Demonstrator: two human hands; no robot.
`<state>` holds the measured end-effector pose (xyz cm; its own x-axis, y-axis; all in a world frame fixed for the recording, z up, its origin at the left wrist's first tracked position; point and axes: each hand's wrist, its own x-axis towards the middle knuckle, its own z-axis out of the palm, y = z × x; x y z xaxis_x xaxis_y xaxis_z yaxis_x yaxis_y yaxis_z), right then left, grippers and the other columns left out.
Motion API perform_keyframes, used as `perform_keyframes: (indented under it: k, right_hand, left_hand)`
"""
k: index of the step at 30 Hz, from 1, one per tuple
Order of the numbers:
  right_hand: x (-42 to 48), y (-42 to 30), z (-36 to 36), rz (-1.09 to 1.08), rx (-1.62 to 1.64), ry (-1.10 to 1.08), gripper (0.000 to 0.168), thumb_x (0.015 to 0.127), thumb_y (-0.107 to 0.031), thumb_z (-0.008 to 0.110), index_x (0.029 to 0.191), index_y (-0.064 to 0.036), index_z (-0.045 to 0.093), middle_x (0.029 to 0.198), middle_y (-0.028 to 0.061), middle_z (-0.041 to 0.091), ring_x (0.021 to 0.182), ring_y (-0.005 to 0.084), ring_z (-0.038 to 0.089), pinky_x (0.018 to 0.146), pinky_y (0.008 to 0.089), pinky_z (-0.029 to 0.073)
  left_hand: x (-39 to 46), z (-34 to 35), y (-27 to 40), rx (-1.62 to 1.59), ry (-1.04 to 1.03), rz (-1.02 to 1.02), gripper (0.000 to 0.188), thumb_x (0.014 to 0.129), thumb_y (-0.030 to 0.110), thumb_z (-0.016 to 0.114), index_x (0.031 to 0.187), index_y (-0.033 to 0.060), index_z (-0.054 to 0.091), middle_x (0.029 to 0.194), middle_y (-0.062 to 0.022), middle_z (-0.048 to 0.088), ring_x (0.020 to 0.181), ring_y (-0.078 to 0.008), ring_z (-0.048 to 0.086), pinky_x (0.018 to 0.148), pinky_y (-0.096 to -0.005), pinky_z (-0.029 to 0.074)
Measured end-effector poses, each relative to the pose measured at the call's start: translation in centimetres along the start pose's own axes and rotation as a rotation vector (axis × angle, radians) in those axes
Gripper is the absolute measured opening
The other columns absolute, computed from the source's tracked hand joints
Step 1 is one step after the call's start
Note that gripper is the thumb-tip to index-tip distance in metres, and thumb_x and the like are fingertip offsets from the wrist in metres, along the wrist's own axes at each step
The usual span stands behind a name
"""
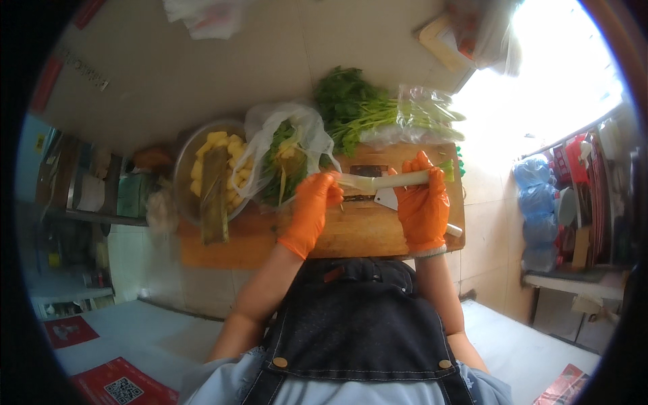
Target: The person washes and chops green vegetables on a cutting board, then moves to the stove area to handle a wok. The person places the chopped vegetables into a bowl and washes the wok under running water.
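Note:
Both hands wear orange gloves. My right hand point(424, 207) holds a pale leek or large scallion stalk point(402, 180) level above the wooden cutting board point(364, 233). At the stalk's left end, my left hand point(315, 207) has its fingers closed on the thin, whitish outer layer. Below the stalk, a knife blade point(386, 198) lies partly hidden on the board, and its handle point(454, 230) shows to the right of my right wrist.
A metal bowl point(183, 195) of peeled yellow chunks, with a long brownish strip point(215, 202) across it, stands left. Beside it is a plastic bag point(263, 119) of greens. Leafy celery-like stalks point(364, 109) lie behind the board. Large blue-tinted bottles point(536, 217) stand far right.

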<state>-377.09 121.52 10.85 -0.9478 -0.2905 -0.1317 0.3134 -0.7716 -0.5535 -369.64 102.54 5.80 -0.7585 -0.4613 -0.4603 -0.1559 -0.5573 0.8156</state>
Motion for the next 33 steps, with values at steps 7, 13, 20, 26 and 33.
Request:
perform_keyframes:
  k: [7,13,20,26,33]
  right_hand:
    - [1.4,-3.3,-2.2,-0.017,0.197,-0.049,0.048,0.101,-0.040,0.054,0.133,-0.005,0.052,0.109,0.0022,0.064,0.099,0.0167,0.063,0.109,0.0519,0.040]
    - [0.7,-3.7,-0.5,0.105,0.279,-0.106,0.049,0.101,-0.037,0.053,0.140,-0.009,0.047,0.112,0.0023,0.065,0.101,0.0168,0.065,0.107,0.0491,0.043]
    - [-0.1,-1.6,3.2,0.143,0.179,-0.119,0.058,0.100,-0.035,0.056,0.149,-0.010,0.037,0.116,0.0056,0.065,0.110,0.0189,0.061,0.108,0.0436,0.043]
    - [-1.7,0.4,2.6,0.197,-0.611,-0.238,0.050,0.100,-0.020,0.054,0.144,0.001,0.043,0.126,0.0113,0.061,0.110,0.0194,0.059,0.101,0.0341,0.043]
    - [-1.9,0.2,2.8,0.193,-0.416,-0.241,0.038,0.098,-0.018,0.051,0.130,0.004,0.053,0.081,0.0051,0.058,0.072,0.0158,0.056,0.073,0.0320,0.051]
  left_hand:
    - [7.5,-5.9,3.0,0.359,0.182,0.458,0.029,0.091,0.021,0.063,0.109,-0.0017,0.064,0.089,-0.0093,0.067,0.075,-0.0199,0.066,0.070,-0.0309,0.055]
    - [4.6,-4.4,4.0,1.205,0.162,0.726,0.033,0.092,0.017,0.063,0.122,0.0027,0.062,0.113,-0.0185,0.067,0.096,-0.0341,0.066,0.082,-0.0404,0.053]
    - [-5.1,3.3,2.4,0.485,-0.597,0.228,0.034,0.095,0.014,0.066,0.126,-0.0014,0.061,0.110,-0.0034,0.067,0.098,-0.0092,0.061,0.082,-0.0286,0.051]
    - [-7.0,4.9,3.0,0.786,-0.399,0.402,0.024,0.090,0.010,0.070,0.111,0.0001,0.067,0.102,-0.0053,0.069,0.085,-0.0110,0.065,0.078,-0.0264,0.052]
    - [-6.3,4.5,6.2,0.617,-0.213,0.713,0.024,0.086,0.006,0.073,0.109,0.0045,0.070,0.097,-0.0058,0.069,0.079,-0.0104,0.065,0.074,-0.0257,0.051]
